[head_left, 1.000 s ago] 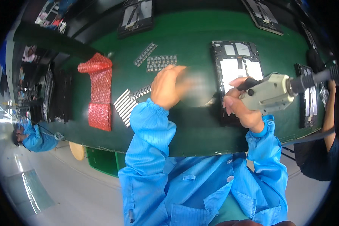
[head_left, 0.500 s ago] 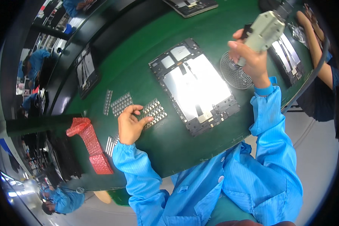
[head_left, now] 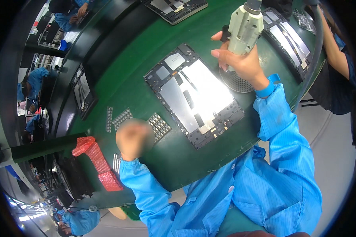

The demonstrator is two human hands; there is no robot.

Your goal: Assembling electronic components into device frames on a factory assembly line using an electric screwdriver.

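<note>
Around the opened tablet [head_left: 195, 94], bare green table [head_left: 118, 85] lies open on its far-left side and along its near edge. Just left of the tablet, small component strips [head_left: 159, 125] and the left hand [head_left: 132, 138] crowd the way; right of it, the right hand [head_left: 241, 63] with a pale electric screwdriver [head_left: 246, 25] over a round mesh dish [head_left: 235, 81] blocks passage

bright overhead light glares off the open tablet [head_left: 195, 94]; left hand [head_left: 132, 139] blurred; edges bend.
</note>
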